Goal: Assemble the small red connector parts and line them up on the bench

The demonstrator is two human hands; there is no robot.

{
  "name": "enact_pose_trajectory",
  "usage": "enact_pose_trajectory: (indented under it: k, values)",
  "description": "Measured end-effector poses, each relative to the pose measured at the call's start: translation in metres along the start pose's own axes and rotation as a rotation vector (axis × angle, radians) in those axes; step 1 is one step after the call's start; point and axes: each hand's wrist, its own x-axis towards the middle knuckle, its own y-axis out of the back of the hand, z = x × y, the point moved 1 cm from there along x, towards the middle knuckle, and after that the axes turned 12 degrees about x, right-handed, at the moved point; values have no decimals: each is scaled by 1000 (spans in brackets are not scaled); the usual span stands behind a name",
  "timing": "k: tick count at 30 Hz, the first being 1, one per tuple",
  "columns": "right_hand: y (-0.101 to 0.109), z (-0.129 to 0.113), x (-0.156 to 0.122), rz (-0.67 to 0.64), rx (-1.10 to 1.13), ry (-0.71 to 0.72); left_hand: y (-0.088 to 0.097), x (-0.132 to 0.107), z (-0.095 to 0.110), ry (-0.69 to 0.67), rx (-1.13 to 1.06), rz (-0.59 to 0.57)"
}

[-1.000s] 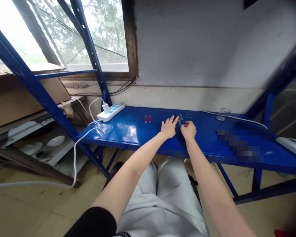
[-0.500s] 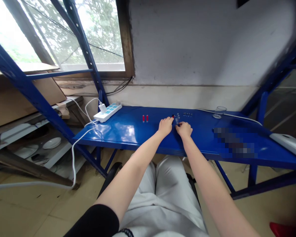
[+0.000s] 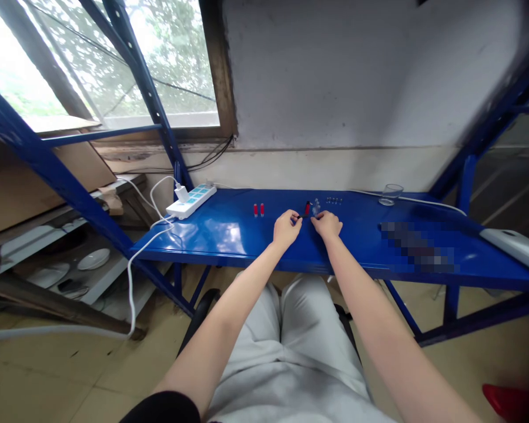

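Note:
My left hand (image 3: 287, 228) is closed in a pinch on a small black piece (image 3: 303, 217) that pokes out toward the right. Fingertips together, my right hand (image 3: 328, 225) is low over the table just across from it; anything in that pinch is too small to make out. Between and beyond the hands stands a small red cylinder with a black top (image 3: 307, 207). Several small clear pieces (image 3: 316, 205) sit right beside it, close to my right fingers. Farther back lie several tiny metallic pieces (image 3: 334, 201). Two red cylinders with clear ends (image 3: 258, 210) stand to the left.
The blue table (image 3: 203, 235) carries a white power strip (image 3: 191, 201) at the left, a clear glass (image 3: 391, 194) at the back right and a blurred-out dark object (image 3: 417, 247). A white device (image 3: 515, 249) sits at the right edge. Blue frame posts (image 3: 152, 88) rise beside the table.
My left hand has drawn back to the left, away from the red cylinder with the black top, and the black piece now shows in its fingers. My right hand has barely moved.

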Motion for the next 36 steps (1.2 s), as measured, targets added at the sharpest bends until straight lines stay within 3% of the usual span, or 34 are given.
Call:
enact_pose_trajectory:
  k: [5,13,19,23,36]
  values:
    - [-1,1,1,14,6,5,7,-7,5,75,-117,50]
    - [1,2,-2,23,54,42,11,-6,4,143,-129,34]
    - [4,-6,-15,23,5,409,10,-5,-1,164,-132,67]
    - [4,-10,-21,-17,-38,544,12,-4,-2,168,-116,78]
    - [6,-13,-25,-48,-82,569,15,-4,2,132,-107,78]
